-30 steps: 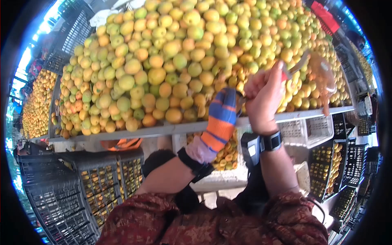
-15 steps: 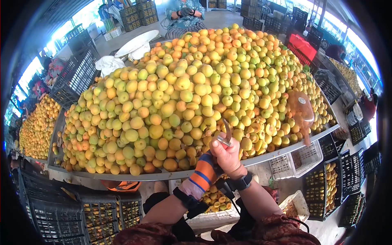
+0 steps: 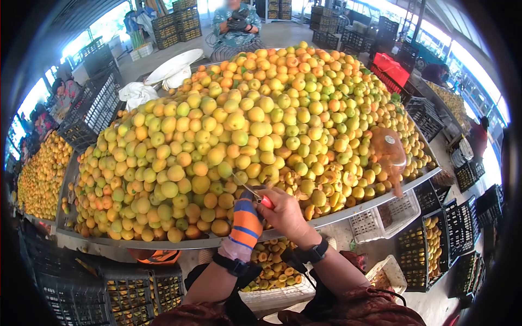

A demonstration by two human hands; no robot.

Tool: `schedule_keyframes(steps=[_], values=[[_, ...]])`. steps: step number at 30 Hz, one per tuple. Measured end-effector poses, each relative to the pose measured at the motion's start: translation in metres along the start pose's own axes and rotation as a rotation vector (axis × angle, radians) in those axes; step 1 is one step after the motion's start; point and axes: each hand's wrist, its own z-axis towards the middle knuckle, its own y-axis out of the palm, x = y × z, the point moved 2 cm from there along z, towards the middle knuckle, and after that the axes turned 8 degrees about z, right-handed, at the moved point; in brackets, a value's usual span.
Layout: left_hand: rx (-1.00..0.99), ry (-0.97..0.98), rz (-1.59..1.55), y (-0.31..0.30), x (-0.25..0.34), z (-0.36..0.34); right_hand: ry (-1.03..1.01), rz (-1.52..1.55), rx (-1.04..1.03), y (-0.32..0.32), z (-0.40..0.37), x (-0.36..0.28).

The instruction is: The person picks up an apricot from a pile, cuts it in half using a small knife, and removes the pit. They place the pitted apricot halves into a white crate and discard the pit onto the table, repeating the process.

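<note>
My right hand [image 3: 287, 215] is closed round the red handle of a knife [image 3: 265, 201]. Its thin blade points up and to the left, over the near side of a big heap of yellow-green apricots [image 3: 206, 138]. Right beside it is my left hand [image 3: 246, 217], in an orange and blue striped glove. The gloved fingers look curled near the knife; whatever they hold is hidden. Below my wrists, a white crate [image 3: 280, 298] contains cut apricot halves [image 3: 274, 266].
The heap lies on a metal-edged table [image 3: 348, 209]. A clear brown-tinted plastic jug [image 3: 389, 152] rests on its right side. Black crates [image 3: 130, 290] stand at lower left, white crates [image 3: 386, 217] at right. A person [image 3: 236, 27] sits across the table, near a white basin [image 3: 174, 65].
Both hands have shifted left and slightly down. The knife has swung from pointing upright to pointing up-left, and its red handle now shows. The head view has shifted slightly.
</note>
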Motion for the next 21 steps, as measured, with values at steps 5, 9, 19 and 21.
schedule_keyframes(steps=[5, 9, 19, 21], values=[[-0.137, -0.124, -0.158, -0.032, -0.009, 0.015, -0.107, 0.012, -0.082, 0.005, -0.003, -0.002], [-0.078, -0.193, -0.212, -0.011, 0.005, -0.002, -0.133, 0.168, 0.011, 0.002, -0.006, 0.003], [-0.626, -0.232, 0.592, 0.006, -0.006, -0.063, 0.204, 0.036, 0.438, -0.062, 0.007, 0.05], [-0.651, 0.01, 0.995, 0.014, -0.016, -0.088, 0.16, 0.066, 0.449, -0.067, 0.004, 0.053]])
